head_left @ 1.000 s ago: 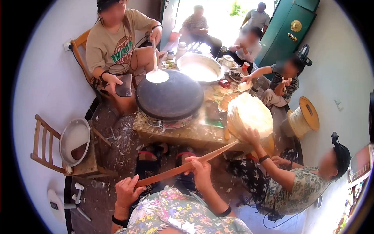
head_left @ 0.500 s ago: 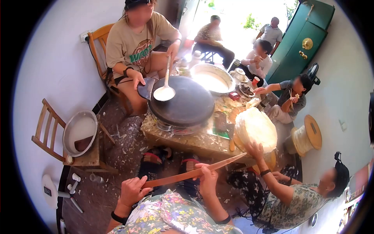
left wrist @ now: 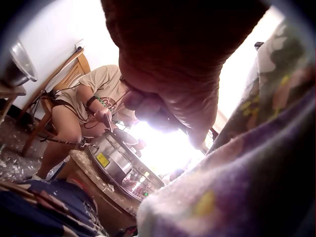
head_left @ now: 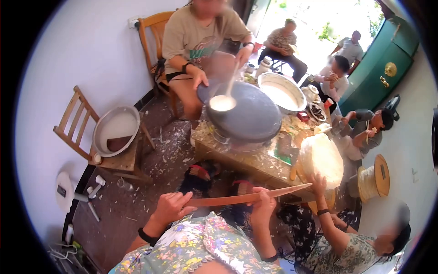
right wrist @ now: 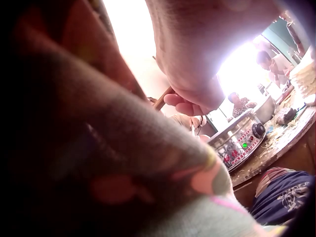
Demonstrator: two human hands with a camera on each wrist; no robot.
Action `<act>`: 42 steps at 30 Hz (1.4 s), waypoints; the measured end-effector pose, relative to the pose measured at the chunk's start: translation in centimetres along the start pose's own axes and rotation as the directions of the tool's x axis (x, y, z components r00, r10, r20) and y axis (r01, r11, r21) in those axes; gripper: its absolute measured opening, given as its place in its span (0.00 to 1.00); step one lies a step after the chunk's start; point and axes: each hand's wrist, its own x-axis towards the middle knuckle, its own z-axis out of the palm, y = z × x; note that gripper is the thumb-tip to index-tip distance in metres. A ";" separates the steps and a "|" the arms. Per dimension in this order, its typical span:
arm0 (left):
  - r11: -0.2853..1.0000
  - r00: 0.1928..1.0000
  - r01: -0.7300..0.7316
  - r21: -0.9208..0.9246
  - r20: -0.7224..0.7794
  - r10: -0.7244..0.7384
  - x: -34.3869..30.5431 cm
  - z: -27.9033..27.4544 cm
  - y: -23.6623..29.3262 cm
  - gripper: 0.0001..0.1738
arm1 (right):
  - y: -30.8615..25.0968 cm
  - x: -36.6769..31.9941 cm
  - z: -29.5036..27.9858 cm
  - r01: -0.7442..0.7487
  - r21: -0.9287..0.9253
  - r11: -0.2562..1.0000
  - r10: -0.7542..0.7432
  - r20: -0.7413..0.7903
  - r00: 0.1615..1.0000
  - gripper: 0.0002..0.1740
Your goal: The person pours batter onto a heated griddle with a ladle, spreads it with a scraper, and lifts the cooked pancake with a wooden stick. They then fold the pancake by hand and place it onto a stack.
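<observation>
A long, flat wooden strip (head_left: pixel 237 199) with a pale pointed tip is held above the lap in the head view. The left hand (head_left: pixel 171 209) grips its blunt end. Nearer the pointed end, the right hand (head_left: pixel 263 208) holds the strip between thumb and fingers. In the left wrist view the left hand (left wrist: pixel 170 64) is dark and close, its grip hard to make out. In the right wrist view the fingers of the right hand (right wrist: pixel 197 64) curl by a brown piece of the strip (right wrist: pixel 163 98).
Ahead stands a low table (head_left: pixel 246 165) bearing a round dark griddle (head_left: pixel 248 114), a basin (head_left: pixel 283 92) and a stack of pale flat sheets (head_left: pixel 322 160). A seated person holds a ladle (head_left: pixel 223 103) over the griddle. Another person at right touches the stack. A chair with a basin (head_left: pixel 116 130) stands left.
The head view has turned, so the room sits further right. Both hands still hold the strip. The person across has brought a dark scraper to the griddle's edge, and the ladle is over the griddle.
</observation>
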 end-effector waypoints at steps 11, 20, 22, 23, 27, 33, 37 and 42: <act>1.000 1.000 -0.003 0.014 0.001 0.003 0.1 0.2 0.1 0.27 | -0.1 0.2 -0.1 0.024 0.008 1.000 -0.024 0.007 1.000 0.13; 1.000 1.000 -0.011 0.008 -0.009 0.011 0.0 0.3 0.3 0.27 | -0.6 -0.2 0.2 0.047 0.020 0.999 -0.047 -0.008 0.999 0.13; 1.000 1.000 -0.014 0.005 -0.011 0.014 0.0 0.1 0.3 0.27 | -0.8 -0.3 0.5 0.059 0.034 0.998 -0.059 -0.017 0.998 0.13; 1.000 1.000 -0.013 0.003 -0.014 0.013 0.1 0.0 0.4 0.27 | -1.0 -0.4 0.6 0.061 0.034 0.998 -0.060 -0.018 0.998 0.13; 1.000 1.000 -0.008 0.003 -0.012 0.008 -0.1 -0.4 0.8 0.27 | -0.8 -0.7 0.2 0.041 0.021 0.999 -0.041 -0.003 0.999 0.13; 1.000 1.000 -0.017 -0.013 -0.017 0.017 0.2 -0.4 0.7 0.27 | -0.7 -0.7 0.2 0.058 0.015 0.998 -0.058 -0.018 0.998 0.14; 0.998 0.999 -0.037 -0.040 -0.013 0.037 0.7 0.0 0.6 0.26 | -0.6 -0.6 -0.3 0.063 0.014 0.998 -0.062 -0.034 0.997 0.13; 0.998 0.999 -0.042 -0.036 0.012 0.042 0.9 0.3 0.5 0.27 | -0.1 -0.2 -1.2 0.039 0.012 0.999 -0.039 -0.036 0.999 0.13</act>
